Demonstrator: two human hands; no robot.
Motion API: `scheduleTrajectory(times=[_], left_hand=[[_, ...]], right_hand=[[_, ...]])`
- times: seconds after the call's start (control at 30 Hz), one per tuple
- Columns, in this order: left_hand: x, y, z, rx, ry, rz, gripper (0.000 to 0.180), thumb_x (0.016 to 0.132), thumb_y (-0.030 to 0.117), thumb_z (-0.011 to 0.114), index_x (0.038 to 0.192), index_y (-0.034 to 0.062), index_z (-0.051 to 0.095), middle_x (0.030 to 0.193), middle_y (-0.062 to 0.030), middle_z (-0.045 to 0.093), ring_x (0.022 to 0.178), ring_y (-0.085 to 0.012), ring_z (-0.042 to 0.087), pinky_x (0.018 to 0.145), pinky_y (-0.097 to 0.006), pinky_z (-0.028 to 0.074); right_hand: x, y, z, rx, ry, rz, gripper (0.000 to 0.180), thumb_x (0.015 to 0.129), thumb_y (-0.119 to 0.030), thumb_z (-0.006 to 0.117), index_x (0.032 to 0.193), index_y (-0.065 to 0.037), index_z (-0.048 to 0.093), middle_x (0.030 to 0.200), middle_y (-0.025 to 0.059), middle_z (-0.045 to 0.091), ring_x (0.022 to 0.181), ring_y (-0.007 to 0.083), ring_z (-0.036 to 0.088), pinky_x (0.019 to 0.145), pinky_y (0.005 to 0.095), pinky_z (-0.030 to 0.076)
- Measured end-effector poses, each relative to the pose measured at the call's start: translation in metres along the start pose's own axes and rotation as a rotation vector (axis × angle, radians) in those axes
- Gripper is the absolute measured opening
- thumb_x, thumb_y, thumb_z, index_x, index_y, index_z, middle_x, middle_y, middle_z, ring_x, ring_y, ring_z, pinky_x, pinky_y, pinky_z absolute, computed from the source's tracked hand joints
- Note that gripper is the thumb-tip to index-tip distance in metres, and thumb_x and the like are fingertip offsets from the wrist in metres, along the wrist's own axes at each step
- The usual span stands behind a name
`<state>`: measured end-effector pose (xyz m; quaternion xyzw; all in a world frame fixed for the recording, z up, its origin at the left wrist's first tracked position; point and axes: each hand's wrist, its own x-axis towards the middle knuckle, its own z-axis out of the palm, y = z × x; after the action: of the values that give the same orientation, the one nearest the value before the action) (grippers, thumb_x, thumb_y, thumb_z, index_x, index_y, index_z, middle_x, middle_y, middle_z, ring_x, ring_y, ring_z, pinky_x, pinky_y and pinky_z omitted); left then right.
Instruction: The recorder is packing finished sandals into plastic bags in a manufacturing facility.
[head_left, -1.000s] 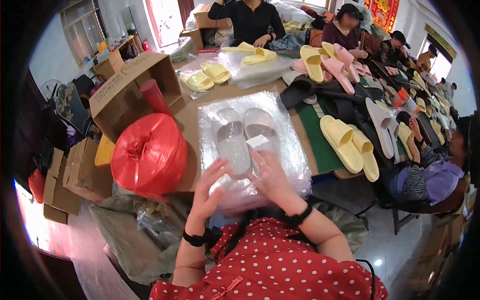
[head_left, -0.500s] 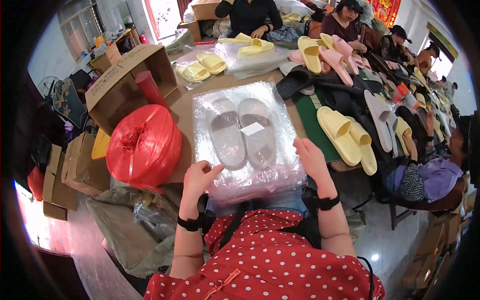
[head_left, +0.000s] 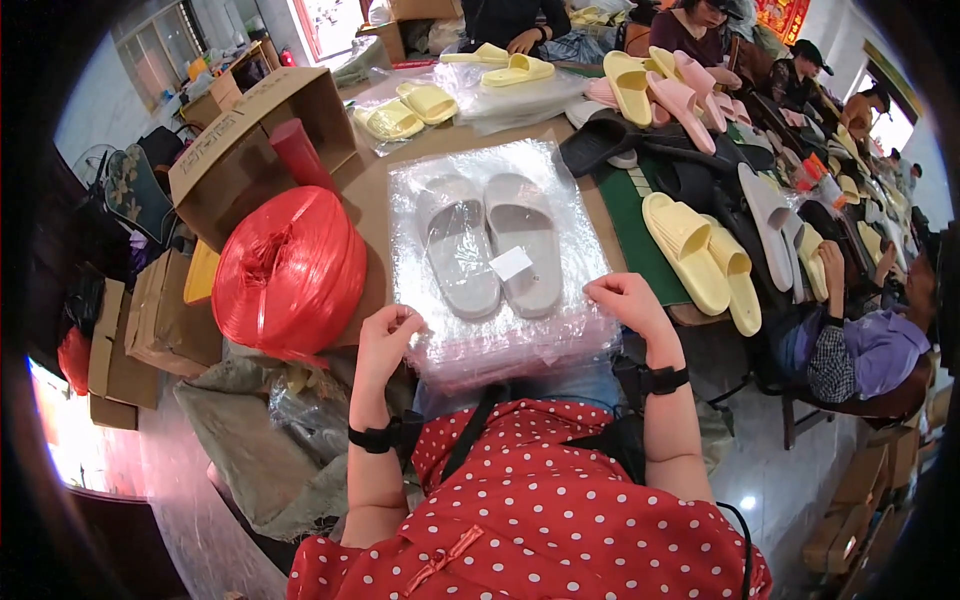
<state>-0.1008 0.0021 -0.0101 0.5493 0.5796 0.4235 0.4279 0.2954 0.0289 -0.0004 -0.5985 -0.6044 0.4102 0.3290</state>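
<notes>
Your pair of grey slippers [head_left: 492,243] lies flat, soles down, side by side and touching, toes pointing away from you. They're sealed inside a clear plastic bag [head_left: 497,262], with a small white tag [head_left: 511,263] resting over the right slipper's heel. The bag sits on top of a stack of clear bags [head_left: 505,350] at the table's near edge.

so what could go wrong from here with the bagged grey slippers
The clear bag hangs over the table's near edge, held only at its corners by the left hand and right hand, so the stack of bags could slide into the lap. The grey slippers lie loose inside and may shift. The red twine roll crowds the left side.
</notes>
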Motion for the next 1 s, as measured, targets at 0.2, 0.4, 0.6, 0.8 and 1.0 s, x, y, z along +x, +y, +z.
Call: scheduleTrajectory(times=[0.2,0.4,0.6,0.8,1.0], left_hand=[[0.002,0.01,0.0,0.094,-0.111,-0.085,0.019,0.087,0.016,0.071,0.092,-0.0025,0.073,0.068,-0.0014,0.065,0.055,-0.0046,0.054,0.048,-0.023,0.041],[0.0,0.008,0.001,-0.037,-0.143,-0.118,0.02,0.093,0.015,0.066,0.096,-0.0034,0.073,0.063,0.0004,0.061,0.047,-0.0069,0.05,0.044,-0.024,0.041],[-0.003,0.034,0.003,-0.108,-0.048,-0.084,0.02,0.098,0.012,0.059,0.099,-0.0034,0.072,0.081,-0.0073,0.072,0.056,-0.0089,0.06,0.049,-0.022,0.045],[0.007,0.039,0.004,-0.262,0.03,0.012,0.02,0.098,0.008,0.057,0.104,-0.0057,0.07,0.095,-0.0121,0.073,0.087,-0.0187,0.073,0.073,-0.025,0.057],[0.017,0.039,0.008,-0.158,0.141,0.229,0.016,0.096,0.001,0.058,0.105,-0.009,0.068,0.097,-0.0137,0.073,0.089,-0.019,0.073,0.082,-0.029,0.059]], right_hand=[[-0.01,-0.027,-0.003,0.082,-0.161,0.083,0.026,0.087,-0.021,0.073,0.1,0.001,0.074,0.082,0.005,0.073,0.072,0.0102,0.066,0.063,0.0247,0.048],[-0.004,-0.01,-0.013,0.073,-0.135,0.064,0.02,0.086,-0.014,0.07,0.099,0.001,0.072,0.084,0.0052,0.074,0.065,0.0089,0.063,0.058,0.0244,0.048],[-0.003,-0.027,-0.02,0.154,-0.075,0.005,0.019,0.089,-0.01,0.064,0.105,0.0,0.071,0.086,0.0043,0.075,0.061,0.0063,0.057,0.051,0.0225,0.044],[0.005,-0.039,-0.023,0.145,0.051,-0.074,0.018,0.092,-0.008,0.061,0.105,0.001,0.07,0.089,0.0048,0.075,0.061,0.0059,0.057,0.052,0.0216,0.045],[0.015,-0.042,-0.017,0.272,0.071,-0.092,0.015,0.095,-0.004,0.058,0.104,0.001,0.068,0.089,0.0059,0.073,0.071,0.0097,0.065,0.062,0.0231,0.051]])
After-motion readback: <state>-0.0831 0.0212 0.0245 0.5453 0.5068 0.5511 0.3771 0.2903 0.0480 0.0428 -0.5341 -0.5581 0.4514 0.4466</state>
